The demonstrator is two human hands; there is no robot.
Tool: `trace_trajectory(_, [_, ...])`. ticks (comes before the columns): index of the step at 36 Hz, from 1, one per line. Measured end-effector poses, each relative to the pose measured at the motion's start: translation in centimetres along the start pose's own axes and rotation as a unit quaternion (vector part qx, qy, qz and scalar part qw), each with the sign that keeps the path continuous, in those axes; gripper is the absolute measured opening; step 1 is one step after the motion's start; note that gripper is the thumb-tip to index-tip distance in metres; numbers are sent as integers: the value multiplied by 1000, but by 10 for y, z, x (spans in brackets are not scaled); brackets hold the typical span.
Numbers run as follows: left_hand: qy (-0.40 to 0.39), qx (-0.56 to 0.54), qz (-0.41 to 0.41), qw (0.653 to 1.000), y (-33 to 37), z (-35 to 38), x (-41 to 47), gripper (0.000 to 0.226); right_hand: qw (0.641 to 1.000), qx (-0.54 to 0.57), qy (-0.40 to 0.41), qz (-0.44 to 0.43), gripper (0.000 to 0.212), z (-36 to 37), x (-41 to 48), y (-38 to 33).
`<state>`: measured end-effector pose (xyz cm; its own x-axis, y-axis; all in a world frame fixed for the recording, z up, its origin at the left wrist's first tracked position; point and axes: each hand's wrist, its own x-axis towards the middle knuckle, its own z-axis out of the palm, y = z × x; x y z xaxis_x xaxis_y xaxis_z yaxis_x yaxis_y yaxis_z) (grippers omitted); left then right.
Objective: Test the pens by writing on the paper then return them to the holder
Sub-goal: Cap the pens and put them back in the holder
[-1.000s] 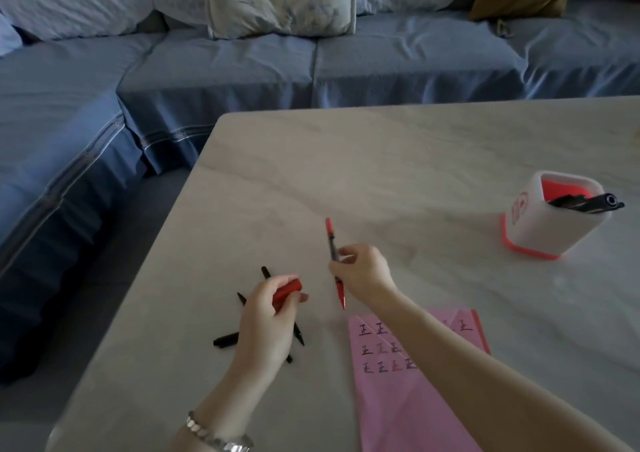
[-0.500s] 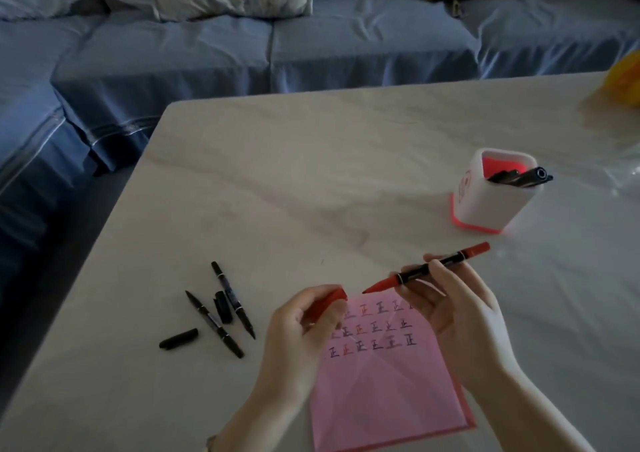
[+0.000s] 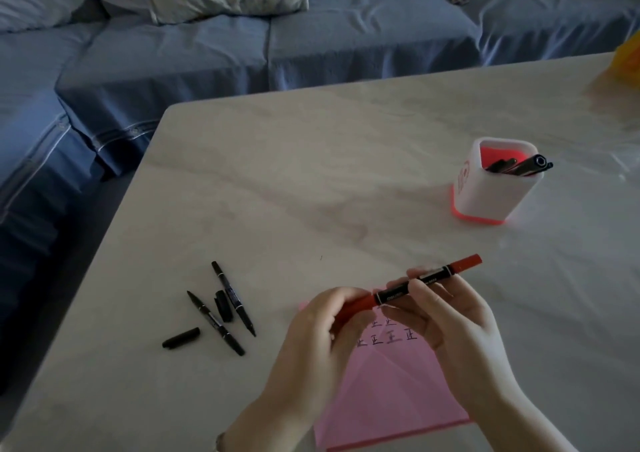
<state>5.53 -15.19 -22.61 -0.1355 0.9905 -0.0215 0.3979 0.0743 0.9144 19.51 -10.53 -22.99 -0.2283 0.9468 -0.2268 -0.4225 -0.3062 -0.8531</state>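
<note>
A red double-ended marker (image 3: 420,282) lies level above the pink paper (image 3: 388,389), held by both hands. My right hand (image 3: 450,327) grips its black middle. My left hand (image 3: 318,344) holds the red cap, which sits on the marker's left end. The paper bears rows of written characters, partly hidden by my hands. The white holder with a red base (image 3: 485,191) stands at the right with black pens in it. To the left on the table lie two uncapped black markers (image 3: 227,307) and two loose black caps (image 3: 180,338).
The pale marble table (image 3: 311,174) ends at its left edge and far edge, with a blue sofa (image 3: 242,46) and cushions beyond. A yellow object (image 3: 628,56) sits at the far right edge of the view.
My left hand has brought the red cap onto the marker's bare tip. The marker has stayed level above the paper in my right hand.
</note>
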Motion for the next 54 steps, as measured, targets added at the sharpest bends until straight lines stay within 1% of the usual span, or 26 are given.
trace_trajectory(5, [-20,82,36,996,-6,2,-1,8,999,-16,-28,-6,55,-1,-2,-2])
trace_trajectory(8, [-21,105,60,992,-4,1,-1,12,999,-18,-43,-13,50,-2,-4,-2])
trace_trajectory(12, [-55,81,54,994,1,0,2,22,998,-30,-49,-17,49,-4,-6,-3])
trace_trajectory(15, [-77,24,12,997,7,0,4,18,997,-37,-61,-31,46,-6,-6,-6])
trace_trajectory(17, [-88,-66,-45,993,12,0,7,27,996,-38,-71,-46,42,-7,-5,-9])
trace_trajectory(18, [-100,-128,-81,983,14,1,8,29,995,-39,-78,-55,40,-7,-5,-11])
trace_trajectory(20, [-129,-242,-141,951,18,3,10,28,993,-44,-90,-68,36,-7,-5,-14])
trace_trajectory(22, [-139,-291,-167,932,18,6,11,32,992,-48,-95,-72,36,-9,-4,-15])
trace_trajectory(23, [-137,-289,-170,932,19,9,11,34,992,-46,-94,-68,36,-10,-4,-15])
trace_trajectory(24, [-129,-258,-157,945,18,11,10,34,993,-43,-93,-63,35,-12,-3,-14])
trace_trajectory(25, [-115,-202,-128,964,18,12,10,33,994,-41,-90,-56,35,-14,-3,-13])
trace_trajectory(26, [-100,-130,-86,983,18,14,10,31,994,-37,-85,-51,36,-15,-3,-11])
trace_trajectory(27, [-87,-63,-38,993,18,15,10,29,995,-32,-77,-47,38,-17,-3,-9])
trace_trajectory(28, [-75,-12,7,997,17,16,10,24,996,-29,-67,-45,40,-18,-3,-8])
trace_trajectory(30, [-67,50,63,995,17,17,11,14,997,-31,-51,-43,44,-20,-2,-6])
trace_trajectory(33, [-44,137,122,982,11,21,15,22,998,-38,-29,-42,47,-21,-1,-7])
trace_trajectory(35, [-33,172,141,974,8,24,19,29,998,-42,-14,-47,40,-20,0,-10])
trace_trajectory(38, [-19,183,152,971,3,29,22,41,998,-40,10,-46,17,-21,0,-17])
trace_trajectory(41, [-24,164,120,979,3,34,27,40,996,-77,19,-34,4,-23,6,-22])
trace_trajectory(43, [-37,190,101,976,4,37,33,33,992,-114,28,-40,7,-26,17,-27])
trace_trajectory(45, [-45,212,96,971,6,38,41,29,987,-128,50,-82,7,-30,32,-39])
trace_trajectory(47, [-44,213,91,972,6,35,46,26,969,-159,88,-167,8,-35,49,-59])
trace_trajectory(49, [-38,211,87,973,6,32,49,20,929,-209,143,-271,17,-46,67,-83])
trace_trajectory(50, [-31,212,85,973,5,30,50,18,900,-239,168,-324,20,-52,75,-96])
trace_trajectory(52, [-18,215,82,973,2,28,51,16,827,-313,210,-417,18,-59,89,-116])
trace_trajectory(54, [-17,220,79,972,-1,28,50,17,767,-392,233,-452,11,-67,105,-127])
